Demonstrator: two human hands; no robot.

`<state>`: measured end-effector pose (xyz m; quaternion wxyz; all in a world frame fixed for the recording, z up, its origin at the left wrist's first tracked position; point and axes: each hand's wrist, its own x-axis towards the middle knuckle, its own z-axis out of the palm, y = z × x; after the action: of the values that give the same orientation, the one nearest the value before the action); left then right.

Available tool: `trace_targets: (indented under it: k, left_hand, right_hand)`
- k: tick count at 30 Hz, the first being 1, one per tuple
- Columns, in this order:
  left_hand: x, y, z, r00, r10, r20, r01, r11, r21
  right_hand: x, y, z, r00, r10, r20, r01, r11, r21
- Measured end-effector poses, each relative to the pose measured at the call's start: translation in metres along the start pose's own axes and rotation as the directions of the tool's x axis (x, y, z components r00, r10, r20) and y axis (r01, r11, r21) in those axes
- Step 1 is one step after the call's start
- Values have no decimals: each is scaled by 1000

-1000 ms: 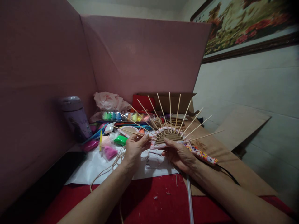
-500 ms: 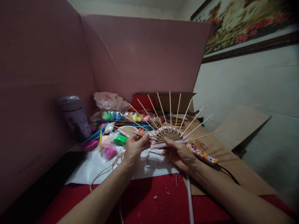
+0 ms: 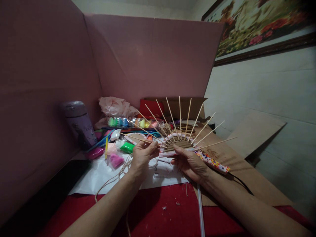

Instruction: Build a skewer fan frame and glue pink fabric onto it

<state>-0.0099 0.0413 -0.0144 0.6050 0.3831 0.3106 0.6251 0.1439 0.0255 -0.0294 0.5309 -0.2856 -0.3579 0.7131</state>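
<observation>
In the middle of the head view is a half-round piece of corrugated cardboard with a pink-and-white patterned rim. Several thin wooden sticks fan out from its curved edge like rays. My right hand grips the piece from below, its thumb flat on the ribbed face. At the left corner, my left hand is closed, thumb and fingers pinching around the base of the lowest left stick. The fingertips hide where this stick meets the rim.
A flower-patterned tool with a black cord lies on brown cardboard at right. A long translucent rod lies in front. Twine, clay packets and a purple bottle are left. Pink panels stand behind.
Almost nothing differs. Both hands keep the same hold, and the cardboard piece with its sticks stays in place; the whole view has shifted very slightly.
</observation>
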Motion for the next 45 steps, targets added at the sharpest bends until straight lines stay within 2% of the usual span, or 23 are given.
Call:
trace_targets:
  k: [45]
  left_hand:
    - [-2,2,2,1000,9,-3,-9,1000,12]
  right_hand:
    - [-1,-2,3,999,14,-29,-14,1000,13]
